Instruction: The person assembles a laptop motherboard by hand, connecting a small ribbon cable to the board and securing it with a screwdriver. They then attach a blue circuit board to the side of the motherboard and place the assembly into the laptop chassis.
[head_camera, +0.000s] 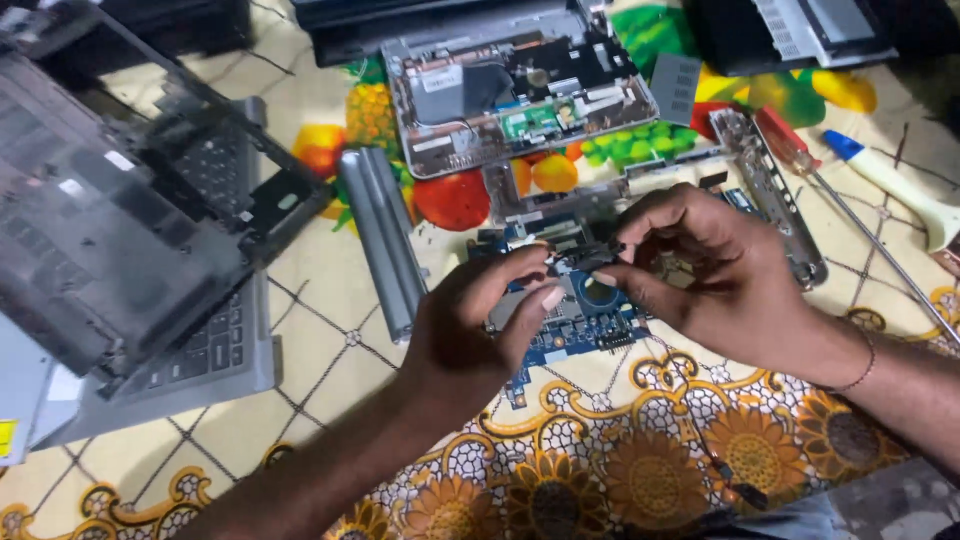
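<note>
A small dark part (585, 255) is being pinched between the narrowly closed fingertips of the left hand (480, 320) and the right hand (700, 270), its long axis running from fingertips to fingertips, just above the blue circuit board (580, 325).

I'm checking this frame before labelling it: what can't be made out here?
- Head view: the small dark part pinched between left hand and right hand is mostly hidden by fingertips.
- Blue circuit board: middle hidden under both hands.
- Screwdriver: cut off by the right edge.
</note>
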